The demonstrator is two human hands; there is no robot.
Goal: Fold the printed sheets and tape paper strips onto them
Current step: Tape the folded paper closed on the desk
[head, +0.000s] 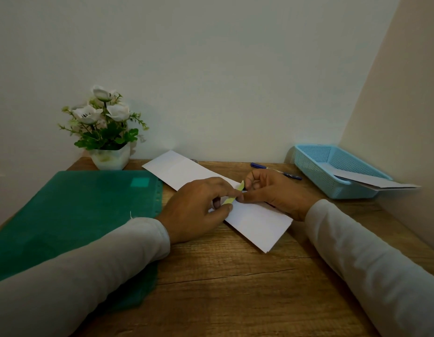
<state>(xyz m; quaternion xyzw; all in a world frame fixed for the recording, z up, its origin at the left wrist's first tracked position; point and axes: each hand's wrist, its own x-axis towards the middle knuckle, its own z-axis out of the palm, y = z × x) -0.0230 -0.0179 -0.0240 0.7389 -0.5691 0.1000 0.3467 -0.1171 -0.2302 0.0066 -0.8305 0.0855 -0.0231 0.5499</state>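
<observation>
Wood-grain desk fills the near ground between two pale sleeves. Just beyond, a folded white sheet lies flat on it. Its long axis runs diagonally from near right to far left, and its near corner points toward the right sleeve.

The hands come together over the middle of that sheet, fingertips almost touching. Between them is a small yellow-green paper strip, raised off the sheet and angled roughly across its long axis. The left hand pinches the strip's near end between thumb and finger. The right hand, fingers curled, appears to pinch the far end.

Both hands are equally near the sheet, and the strip sits directly above it. The coming move is therefore probably a short press straight down, where how the strip lies across the sheet matters most. No tape is plainly visible.

A green folder lies just left of the sheet. Farther off are a blue pen, a blue basket holding another sheet, and a flower pot by the wall.
</observation>
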